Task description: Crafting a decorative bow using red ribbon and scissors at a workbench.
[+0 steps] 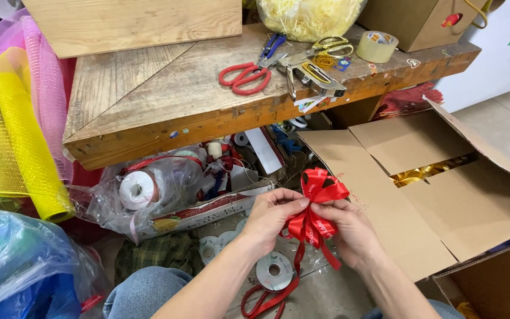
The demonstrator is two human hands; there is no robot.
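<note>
- Left hand (270, 215) and right hand (349, 227) both pinch a red ribbon bow (317, 204) between fingertips, held in the air below the front edge of the wooden table (149, 100).
- The ribbon's tail trails down to a spool (274, 270) on the floor.
- Red scissors (246, 75) lie near the table's front edge — a tape roll (377, 46) by its right corner.
- An open cardboard box (432, 177) stands just right of the hands.

Red-handled scissors (244, 77), a stapler (314, 80) and a tape roll (377, 46) lie on the wooden counter (149, 100); an open cardboard box (444, 195) stands right, yellow mesh rolls (25, 147) left.
</note>
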